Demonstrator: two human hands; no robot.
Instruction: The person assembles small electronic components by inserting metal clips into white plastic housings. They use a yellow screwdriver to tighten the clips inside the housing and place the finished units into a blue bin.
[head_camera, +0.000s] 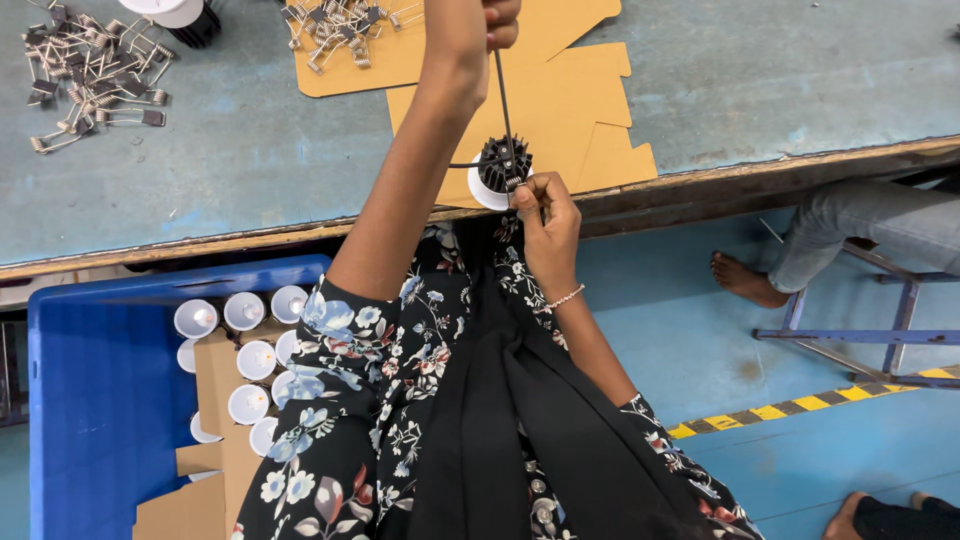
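Finned black lamp body (500, 168) (white rim), both hands gripping.

Black floral dress (370, 400), beaded bracelet (566, 297) on right wrist

Left hand (487, 22) cut off by top edge; spring clips (92, 70) too small.

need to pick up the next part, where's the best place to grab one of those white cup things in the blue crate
By the round white rim, I'd judge, coming straight down from above. The white cups stand upright with open mouths up, packed close among cardboard dividers in the blue crate, so their sides are mostly blocked. Pinching across the rim looks easiest.
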